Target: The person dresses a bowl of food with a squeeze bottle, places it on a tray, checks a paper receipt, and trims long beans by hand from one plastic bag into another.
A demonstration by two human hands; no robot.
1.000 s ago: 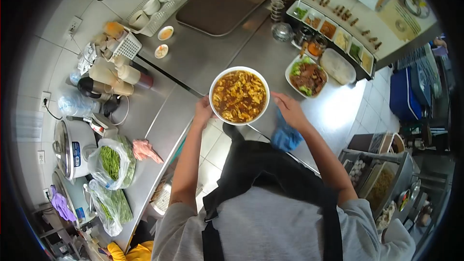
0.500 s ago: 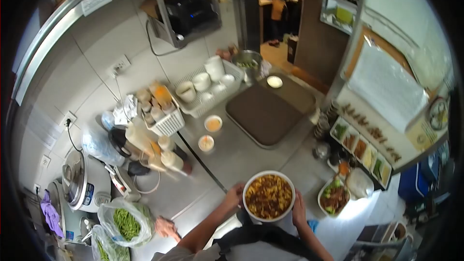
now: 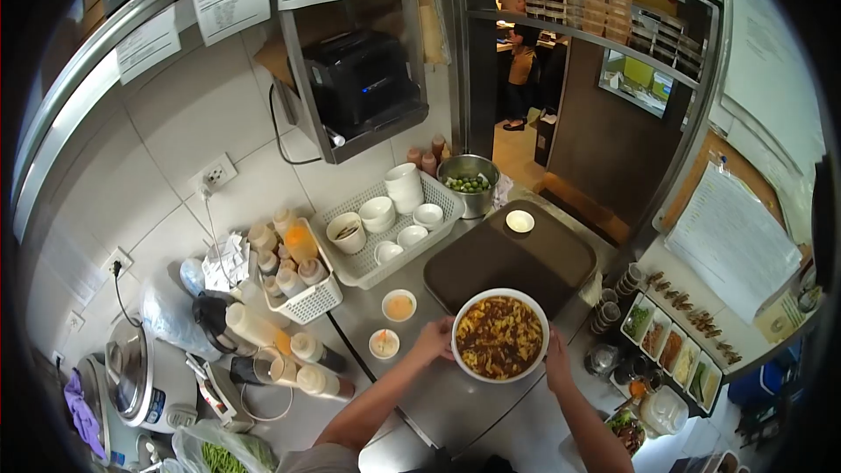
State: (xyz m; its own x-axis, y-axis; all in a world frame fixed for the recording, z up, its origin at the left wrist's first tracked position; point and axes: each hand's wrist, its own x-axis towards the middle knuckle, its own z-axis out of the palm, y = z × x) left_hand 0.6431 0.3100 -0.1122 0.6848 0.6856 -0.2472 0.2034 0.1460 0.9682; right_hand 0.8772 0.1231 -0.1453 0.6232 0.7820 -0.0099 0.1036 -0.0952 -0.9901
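bowl point(image 3: 500, 335) has come forward from the near edge of the surface point(image 3: 526, 420); in view it now overlaps the near rim of the tray point(image 3: 504, 254). left hand point(image 3: 435, 339), right hand point(image 3: 558, 363) grip opposite sides. reads as mid-carry; height above tray unclear.

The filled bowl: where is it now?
In the head view, the filled bowl is low, right of centre, between the left hand and right hand, near the brown tray.

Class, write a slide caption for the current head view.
Left hand and right hand hold a filled white bowl near a brown tray.
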